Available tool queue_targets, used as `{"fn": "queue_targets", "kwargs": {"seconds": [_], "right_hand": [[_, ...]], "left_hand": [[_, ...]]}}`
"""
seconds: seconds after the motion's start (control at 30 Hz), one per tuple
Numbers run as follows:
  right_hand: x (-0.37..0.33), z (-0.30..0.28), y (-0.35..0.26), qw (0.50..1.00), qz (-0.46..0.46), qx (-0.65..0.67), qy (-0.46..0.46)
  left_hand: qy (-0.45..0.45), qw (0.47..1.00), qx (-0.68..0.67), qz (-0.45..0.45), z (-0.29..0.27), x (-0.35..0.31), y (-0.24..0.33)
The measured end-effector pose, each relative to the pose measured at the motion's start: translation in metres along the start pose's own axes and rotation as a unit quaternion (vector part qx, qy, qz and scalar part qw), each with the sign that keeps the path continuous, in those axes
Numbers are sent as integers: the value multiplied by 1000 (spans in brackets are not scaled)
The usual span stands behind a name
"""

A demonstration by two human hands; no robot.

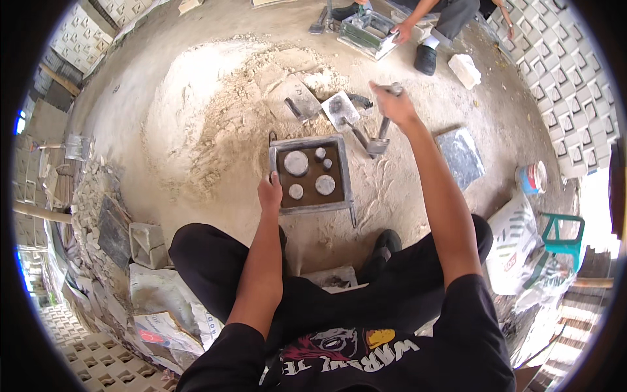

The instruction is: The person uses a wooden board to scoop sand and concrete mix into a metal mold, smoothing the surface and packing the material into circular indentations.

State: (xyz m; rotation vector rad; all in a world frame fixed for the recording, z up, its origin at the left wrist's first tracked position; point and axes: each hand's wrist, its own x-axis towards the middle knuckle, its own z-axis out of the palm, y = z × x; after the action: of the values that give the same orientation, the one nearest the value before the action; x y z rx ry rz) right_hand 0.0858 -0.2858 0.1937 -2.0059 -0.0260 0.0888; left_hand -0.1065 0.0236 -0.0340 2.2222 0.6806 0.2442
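Observation:
A square grey metal mould frame (311, 208) sits on the ground before me, with several round discs of different sizes amid dark brown material inside. Closed round its left side is my left hand (270, 192). My right hand (396, 108), raised beyond the frame's right corner, grips a long-handled metal tool (378, 145) with a cup-like lower end. Its exact kind is unclear. Beyond the mould lie a flat trowel (294, 99) and a pale square plate (339, 112) with a dark patch on it.
Pale sandy powder (202, 98) is heaped at the left. A co-worker's hand (402, 31) touches another mould (367, 36) at the far side. To the right are a grey slab (460, 157), a bucket (531, 178), white sacks (513, 245) and a green stool (563, 236).

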Motion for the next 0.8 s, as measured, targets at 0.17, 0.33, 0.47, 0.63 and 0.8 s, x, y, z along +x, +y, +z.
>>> {"fn": "queue_targets", "kwargs": {"seconds": [0.17, 0.33, 0.47, 0.63, 0.8], "right_hand": [[-44, 37, 87, 931, 12, -330, -152], [-69, 66, 143, 934, -51, -310, -170], [-92, 88, 163, 933, -97, -338, -79], [-103, 66, 189, 938, -110, -327, -34], [-111, 58, 169, 966, 1, -256, -22]], "left_hand": [[-42, 998, 28, 26, -26, -25, -3], [-132, 986, 99, 9, -41, -25, -26], [-143, 979, 147, 13, -47, -36, -22], [-174, 970, 171, -8, -49, -56, 29], [-98, 991, 89, 4, -51, -62, 38]]}}
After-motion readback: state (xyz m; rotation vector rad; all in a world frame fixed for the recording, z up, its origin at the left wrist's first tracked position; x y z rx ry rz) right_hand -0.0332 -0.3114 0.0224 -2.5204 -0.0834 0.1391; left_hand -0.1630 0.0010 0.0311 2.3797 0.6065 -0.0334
